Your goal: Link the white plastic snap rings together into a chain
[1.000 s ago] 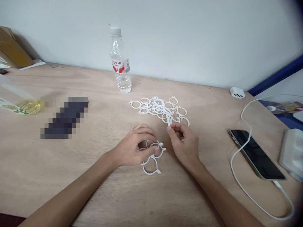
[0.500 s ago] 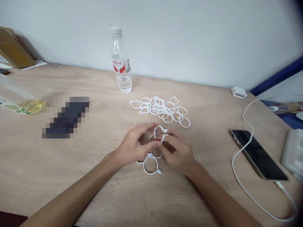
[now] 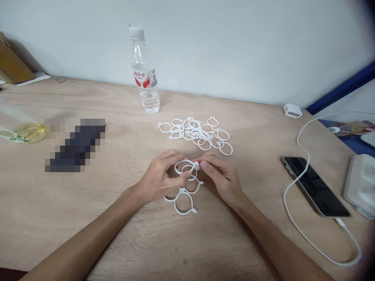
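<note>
My left hand [image 3: 159,179] and my right hand [image 3: 219,175] meet at the middle of the wooden table [image 3: 117,234]. Between their fingertips they pinch one white plastic ring [image 3: 185,166], the right thumb and finger on its clasp. Under and in front of the hands lies a short chain of linked white rings [image 3: 184,199]. Behind the hands a loose pile of white rings [image 3: 199,134] is spread on the table.
A water bottle [image 3: 143,74] stands at the back by the wall. A phone [image 3: 315,186] with a white cable [image 3: 295,218] lies at the right, near a white adapter [image 3: 292,110]. A blurred dark object [image 3: 74,145] and an oil bottle [image 3: 20,130] lie left.
My right hand took a ring from the pile and brought it back to my left hand. Both hands now hold it over the linked rings, turned flatter than half a second ago.
</note>
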A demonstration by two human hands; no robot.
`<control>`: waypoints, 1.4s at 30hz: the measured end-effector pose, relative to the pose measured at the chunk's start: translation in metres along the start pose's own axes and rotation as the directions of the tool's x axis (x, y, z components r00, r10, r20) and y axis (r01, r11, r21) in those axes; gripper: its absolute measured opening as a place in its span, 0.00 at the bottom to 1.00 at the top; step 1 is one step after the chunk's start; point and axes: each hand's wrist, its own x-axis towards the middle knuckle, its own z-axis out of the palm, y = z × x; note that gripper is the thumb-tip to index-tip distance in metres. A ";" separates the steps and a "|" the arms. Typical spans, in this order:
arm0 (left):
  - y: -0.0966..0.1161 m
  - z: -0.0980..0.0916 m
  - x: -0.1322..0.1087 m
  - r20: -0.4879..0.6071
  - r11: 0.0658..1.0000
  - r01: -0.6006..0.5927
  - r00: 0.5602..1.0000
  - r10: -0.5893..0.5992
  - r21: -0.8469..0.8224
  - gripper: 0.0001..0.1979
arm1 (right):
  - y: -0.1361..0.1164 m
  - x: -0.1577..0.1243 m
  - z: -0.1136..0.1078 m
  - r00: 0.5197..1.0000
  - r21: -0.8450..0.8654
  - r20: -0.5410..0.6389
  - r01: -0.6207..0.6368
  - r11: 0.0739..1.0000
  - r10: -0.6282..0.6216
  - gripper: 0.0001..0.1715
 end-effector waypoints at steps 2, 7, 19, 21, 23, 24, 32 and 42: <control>0.002 -0.001 0.002 0.046 0.998 0.031 0.999 -0.029 -0.048 0.10 | 0.000 0.001 0.000 1.000 0.010 0.021 0.006 1.000 -0.006 0.12; 0.003 -0.003 0.003 0.103 0.991 0.074 0.993 -0.063 -0.110 0.09 | 0.000 0.002 0.001 1.000 0.013 0.027 -0.011 1.000 0.010 0.12; 0.007 -0.005 0.005 0.159 0.991 0.087 0.985 -0.070 -0.101 0.11 | -0.003 0.001 0.000 1.000 -0.002 -0.001 -0.018 1.000 0.018 0.15; 0.006 -0.003 0.005 0.134 0.994 0.077 0.989 -0.066 -0.073 0.10 | -0.001 0.001 0.000 0.997 -0.053 -0.079 -0.014 0.998 0.010 0.13; 0.005 -0.001 0.002 0.075 0.999 0.050 0.996 -0.048 -0.016 0.09 | 0.005 0.002 0.001 0.978 -0.212 -0.203 0.000 0.977 -0.044 0.10; 0.005 0.000 0.001 0.048 1.000 0.026 0.998 -0.027 0.009 0.10 | 0.008 0.002 0.002 0.964 -0.317 -0.251 0.006 0.948 -0.090 0.10; 0.005 0.002 -0.005 0.165 0.978 -0.192 0.970 0.177 0.076 0.19 | 0.023 0.004 0.007 0.978 -0.690 -0.108 0.055 0.722 -0.178 0.22; 0.003 0.002 -0.002 0.036 0.999 -0.028 0.999 0.029 -0.021 0.14 | 0.012 0.002 0.006 0.931 -0.562 -0.148 0.198 0.803 -0.333 0.16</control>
